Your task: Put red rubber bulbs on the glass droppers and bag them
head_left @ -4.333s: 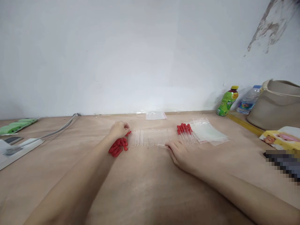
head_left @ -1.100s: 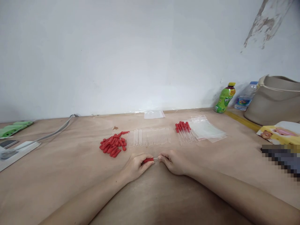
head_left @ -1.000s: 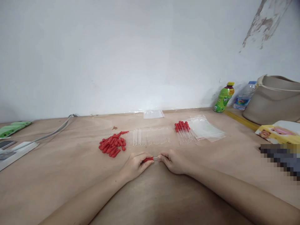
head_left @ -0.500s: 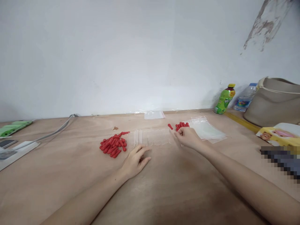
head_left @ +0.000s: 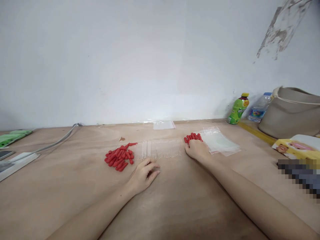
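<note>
My left hand [head_left: 144,176] rests on the table with its fingers loosely bent and apart, nothing in it. Just beyond its fingertips lies a row of thin clear tubes [head_left: 157,149]. To their left is a heap of red rubber bulbs [head_left: 119,157]. At the right end of the row, my right hand [head_left: 197,149] is closed, fingers pointing down, on a dropper whose red bulb [head_left: 185,140] sticks out past the fingers; its tube is hidden. Against it stands a small group of red-bulbed droppers [head_left: 196,136], their lower parts covered by the hand.
Clear zip bags [head_left: 221,143] lie right of the droppers, and a white packet [head_left: 164,125] lies by the wall. A green bottle [head_left: 238,109], a water bottle [head_left: 260,108], a grey bag [head_left: 291,115] and a yellow tissue pack [head_left: 296,149] stand right. A grey cable [head_left: 57,141] runs at left.
My right hand has come down and carried the red-bulbed dropper slightly right, beside the other droppers. My left hand has stayed in place. The view has tilted slightly.
</note>
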The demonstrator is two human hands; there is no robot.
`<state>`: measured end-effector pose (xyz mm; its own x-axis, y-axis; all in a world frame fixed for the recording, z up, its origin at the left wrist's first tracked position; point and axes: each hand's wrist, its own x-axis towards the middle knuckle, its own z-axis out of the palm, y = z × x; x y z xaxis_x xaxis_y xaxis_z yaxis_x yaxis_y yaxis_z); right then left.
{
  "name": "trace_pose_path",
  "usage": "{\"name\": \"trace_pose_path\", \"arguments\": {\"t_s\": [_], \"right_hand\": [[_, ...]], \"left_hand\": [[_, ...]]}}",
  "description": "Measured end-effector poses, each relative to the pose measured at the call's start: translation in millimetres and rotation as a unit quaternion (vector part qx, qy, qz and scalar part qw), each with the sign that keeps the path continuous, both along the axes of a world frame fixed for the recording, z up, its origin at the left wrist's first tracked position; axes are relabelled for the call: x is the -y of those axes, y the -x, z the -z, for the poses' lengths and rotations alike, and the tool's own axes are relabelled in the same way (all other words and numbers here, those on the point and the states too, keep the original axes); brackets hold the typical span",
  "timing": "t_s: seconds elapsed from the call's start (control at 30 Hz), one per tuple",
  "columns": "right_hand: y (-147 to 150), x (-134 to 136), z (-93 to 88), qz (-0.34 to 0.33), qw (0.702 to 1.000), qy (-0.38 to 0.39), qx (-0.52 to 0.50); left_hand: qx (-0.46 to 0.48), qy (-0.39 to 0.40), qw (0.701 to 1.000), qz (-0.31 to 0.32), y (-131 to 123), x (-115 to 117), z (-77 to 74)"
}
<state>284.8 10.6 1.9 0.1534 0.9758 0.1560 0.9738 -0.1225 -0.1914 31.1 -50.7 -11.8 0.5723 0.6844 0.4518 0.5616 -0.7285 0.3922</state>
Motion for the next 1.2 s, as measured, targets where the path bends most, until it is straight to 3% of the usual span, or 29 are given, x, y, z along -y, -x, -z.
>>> {"name": "trace_pose_path", "arguments": {"t_s": [0.27, 0.57, 0.83, 1.03, 1.2], "right_hand": [[5, 5, -5.4, -0.02, 1.0, -0.01, -0.02], [23, -24, -3.6, -0.008, 0.997, 0.048, -0.057], [27, -25, -5.5, -0.009, 0.994, 0.081, -0.072], [31, -13, -12.7, -0.036, 0.996, 0.052, -0.056], [31, 31, -23.4, -0.108, 0.993, -0.006, -0.04]], "left_hand": [[-0.007, 0.004, 1.0, -0.005, 0, -1, 0.0], [-0.005, -0.001, 1.0, 0.01, 0, -1, -0.6], [-0.006, -0.001, 1.0, 0.003, 0, 2, -1.5], [0.011, -0.029, 0.996, -0.087, 12, 2, -19.9], [-0.04, -0.023, 0.977, -0.208, 45, -38, -51.5]]}}
